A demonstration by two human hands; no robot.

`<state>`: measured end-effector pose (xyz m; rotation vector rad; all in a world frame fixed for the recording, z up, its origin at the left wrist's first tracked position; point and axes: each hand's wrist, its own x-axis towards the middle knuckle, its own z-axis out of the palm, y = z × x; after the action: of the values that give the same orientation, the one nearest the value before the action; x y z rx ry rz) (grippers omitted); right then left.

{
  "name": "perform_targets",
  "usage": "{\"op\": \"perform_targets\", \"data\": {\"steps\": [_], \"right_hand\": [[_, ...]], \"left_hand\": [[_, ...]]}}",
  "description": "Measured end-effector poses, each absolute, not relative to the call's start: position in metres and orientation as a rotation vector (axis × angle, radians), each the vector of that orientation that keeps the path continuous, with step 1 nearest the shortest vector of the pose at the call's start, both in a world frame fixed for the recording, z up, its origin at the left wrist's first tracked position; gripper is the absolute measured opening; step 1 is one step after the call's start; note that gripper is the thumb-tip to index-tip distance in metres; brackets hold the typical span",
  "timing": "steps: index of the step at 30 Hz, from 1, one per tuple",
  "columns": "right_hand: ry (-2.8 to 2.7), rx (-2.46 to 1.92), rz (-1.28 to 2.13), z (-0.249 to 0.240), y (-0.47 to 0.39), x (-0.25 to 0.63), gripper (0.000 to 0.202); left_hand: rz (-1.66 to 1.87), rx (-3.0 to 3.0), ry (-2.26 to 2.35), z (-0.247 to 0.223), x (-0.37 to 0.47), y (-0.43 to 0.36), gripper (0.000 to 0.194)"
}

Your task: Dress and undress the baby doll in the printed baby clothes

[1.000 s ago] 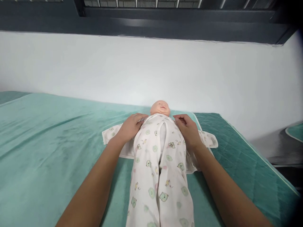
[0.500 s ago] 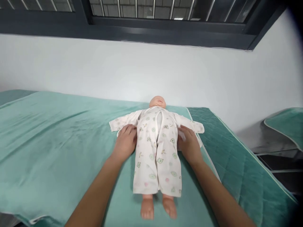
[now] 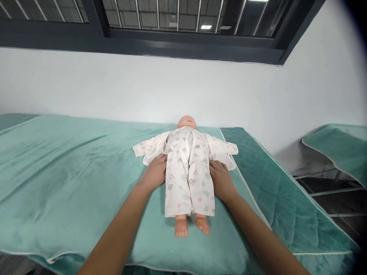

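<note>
A baby doll (image 3: 187,122) lies on its back on a green sheet, head toward the wall and bare feet toward me. It wears white printed clothes (image 3: 190,172), with the sleeves spread out to both sides. My left hand (image 3: 156,171) rests at the left side of the clothes near the hip, and its fingertips are hidden at the fabric's edge. At the opposite side, my right hand (image 3: 221,177) touches the clothes with its fingers curled against the edge. Whether either hand pinches the cloth cannot be made out.
The green sheet (image 3: 71,183) covers the bed, with a darker quilted pad (image 3: 269,191) along the right. Behind stands a white wall (image 3: 172,91) below a barred window (image 3: 177,38). Another green-covered surface (image 3: 341,147) and metal rails (image 3: 335,193) are at the far right.
Both hands have moved slightly down along the doll's sides. The white flaps beside the sleeves now show more fully. The camera view has shifted, and the doll's feet appear higher in the picture.
</note>
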<state>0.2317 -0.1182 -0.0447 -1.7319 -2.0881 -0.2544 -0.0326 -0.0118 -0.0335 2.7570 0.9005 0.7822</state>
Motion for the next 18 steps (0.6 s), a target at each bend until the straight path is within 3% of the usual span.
{"op": "perform_targets", "data": {"steps": [14, 18], "right_hand": [[-2.189, -1.710, -0.220, -0.039, -0.083, 0.216, 0.023], [-2.172, -1.533, 0.020, -0.040, -0.091, 0.221, 0.022]], "left_hand": [[0.895, 2.122, 0.885, -0.024, -0.013, -0.015, 0.041], [0.918, 2.097, 0.920, -0.024, -0.012, -0.017, 0.038]]}}
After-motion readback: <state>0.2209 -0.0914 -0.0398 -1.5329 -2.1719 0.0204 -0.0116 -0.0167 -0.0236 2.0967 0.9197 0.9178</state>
